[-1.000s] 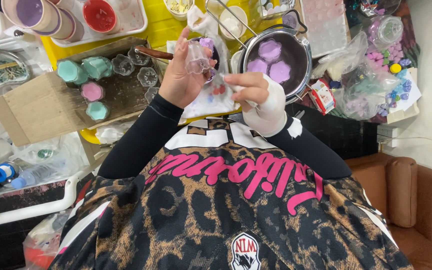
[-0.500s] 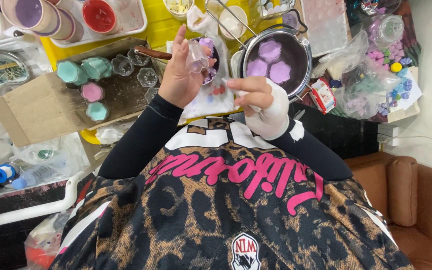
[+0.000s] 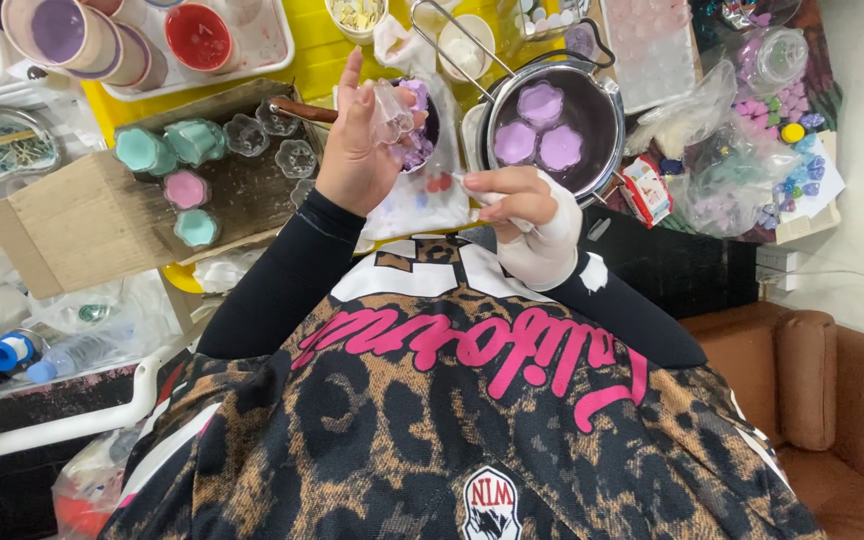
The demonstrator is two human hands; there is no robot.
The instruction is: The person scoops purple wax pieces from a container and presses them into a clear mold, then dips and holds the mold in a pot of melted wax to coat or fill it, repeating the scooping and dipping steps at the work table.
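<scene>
My left hand (image 3: 357, 150) is raised over the cluttered counter (image 3: 317, 55), index finger pointing up, the thumb and other fingers pinching a small clear plastic mould cup (image 3: 389, 112) that sits just above the palm. My right hand (image 3: 522, 205), wrapped in a white bandage at the wrist, is curled below and to the right of it, thumb and fingertips pressed together on something too small for me to make out. Both hover over a clear plastic bag (image 3: 417, 200) holding purple and red bits. Just beyond my right hand stands a metal pot (image 3: 602, 105) with three purple flower-shaped pieces (image 3: 540, 125) inside. To my left, a cardboard tray (image 3: 82, 215) carries teal and pink filled moulds (image 3: 167, 150) beside empty clear ones (image 3: 277, 120).
</scene>
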